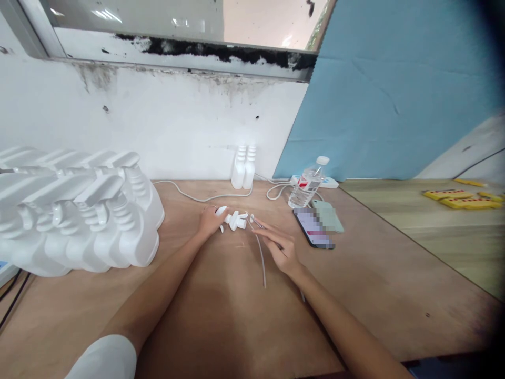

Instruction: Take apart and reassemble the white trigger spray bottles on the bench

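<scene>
My left hand point(210, 221) is closed around a white spray trigger head point(233, 219) that lies on the wooden table point(221, 316). My right hand point(278, 245) rests just to the right of it, fingers stretched toward the head. A thin clear dip tube point(261, 258) runs from the head down the table, passing under the right fingers, which seem to pinch its upper end.
Several white spray bottles point(79, 210) lie stacked at the left. Two small white bottles point(243, 167) stand by the wall, with a white cable point(189, 195), a water bottle point(308, 182), a phone point(314, 228) and a power strip. Yellow parts point(460, 199) sit far right.
</scene>
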`<state>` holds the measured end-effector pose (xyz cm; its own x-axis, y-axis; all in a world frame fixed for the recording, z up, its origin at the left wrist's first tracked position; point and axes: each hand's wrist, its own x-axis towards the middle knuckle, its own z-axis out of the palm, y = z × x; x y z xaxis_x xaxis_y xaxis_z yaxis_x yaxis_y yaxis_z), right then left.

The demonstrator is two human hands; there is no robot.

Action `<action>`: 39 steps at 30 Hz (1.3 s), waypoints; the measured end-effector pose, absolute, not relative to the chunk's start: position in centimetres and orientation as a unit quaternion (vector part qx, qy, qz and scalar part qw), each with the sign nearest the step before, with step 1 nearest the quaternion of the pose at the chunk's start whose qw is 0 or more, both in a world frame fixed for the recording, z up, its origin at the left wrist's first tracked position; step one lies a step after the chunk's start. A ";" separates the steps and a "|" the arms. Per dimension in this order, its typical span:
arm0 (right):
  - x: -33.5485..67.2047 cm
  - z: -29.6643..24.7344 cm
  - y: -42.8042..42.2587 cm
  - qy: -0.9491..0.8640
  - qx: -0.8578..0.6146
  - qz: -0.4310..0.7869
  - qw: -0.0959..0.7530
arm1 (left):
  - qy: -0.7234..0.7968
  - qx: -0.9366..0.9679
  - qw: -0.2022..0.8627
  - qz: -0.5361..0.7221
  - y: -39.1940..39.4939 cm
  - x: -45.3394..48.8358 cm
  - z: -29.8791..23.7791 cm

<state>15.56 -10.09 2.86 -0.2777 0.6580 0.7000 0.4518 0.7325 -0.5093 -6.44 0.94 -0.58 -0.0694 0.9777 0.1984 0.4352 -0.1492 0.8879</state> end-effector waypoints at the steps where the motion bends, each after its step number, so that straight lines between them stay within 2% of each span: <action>1: 15.6 2.9 -10.1 -0.789 -0.352 0.098 0.494 | 0.573 0.618 0.289 0.454 1.0 -6.3 -0.7; 9: 15.8 2.6 -10.1 -0.778 -0.377 0.103 0.493 | 0.548 0.687 0.174 0.444 0.8 -6.6 0.6; 14: 16.1 2.2 -9.9 -0.785 -0.380 0.068 0.485 | 0.510 0.746 0.112 0.414 -0.8 -8.8 8.7; 16: 16.0 2.2 -9.9 -0.789 -0.372 0.063 0.485 | 0.481 0.780 0.008 0.400 -3.1 -10.2 13.2; 19: 15.7 2.4 -10.0 -0.795 -0.359 0.059 0.485 | 0.522 0.746 -0.131 0.393 -7.9 -12.6 18.7; 23: 15.5 2.5 -10.2 -0.796 -0.365 0.071 0.479 | 0.640 0.646 -0.227 0.348 -13.6 -16.2 21.5; 26: 15.4 2.3 -10.2 -0.795 -0.359 0.079 0.483 | 0.749 0.570 -0.204 0.270 -15.3 -18.7 21.0; 29: 15.4 2.2 -10.1 -0.795 -0.357 0.088 0.483 | 0.776 0.570 -0.147 0.227 -15.2 -20.3 20.5; 32: 15.3 2.2 -10.2 -0.780 -0.375 0.100 0.490 | 0.743 0.601 -0.110 0.274 -15.1 -20.2 20.7; 36: 15.0 2.3 -10.4 -0.732 -0.413 0.151 0.520 | 0.627 0.685 -0.055 0.367 -15.4 -18.1 21.6; 39: 14.4 2.8 -10.4 -0.673 -0.441 0.242 0.543 | 0.556 0.728 0.063 0.395 -15.0 -15.8 21.5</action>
